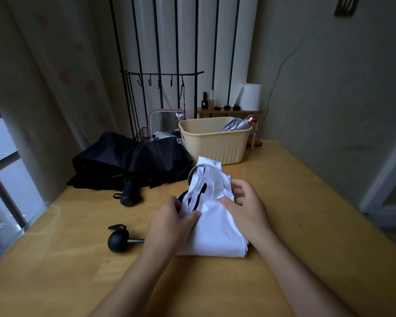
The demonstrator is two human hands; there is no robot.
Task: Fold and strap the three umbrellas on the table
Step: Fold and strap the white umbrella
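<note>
The left grip point(174, 221) is pinching a fold of the white umbrella point(215, 232) between thumb and fingers. The right grip point(245, 207) is curling its fingers over the other side of the cloth and holding it there. The white umbrella is lying on the desk point(306, 202), right in front of the person. Its round black handle point(118, 242) is sticking out to the left.

I think the person is smoothing the white flaps so they can be wrapped around. No strap is going around it yet, so this one is looking about half done.

The black umbrella point(128, 159) is sitting at the far left of the desk. Its cloth is lying loose and floppy, so it is waiting to be folded and strapped. A silver umbrella point(238, 124) is poking out of the yellow basket point(215, 147) at the back. It is looking rolled up, but I cannot tell if its strap is closed. So I am guessing one is finished and two are left.

The basket is standing just behind the far end of the white umbrella, and the black umbrella is lying close on the left. That is leaving little room to turn the white one. A pink mirror point(167, 120) and a white paper roll point(250, 97) are standing farther back, out of the way.
</note>
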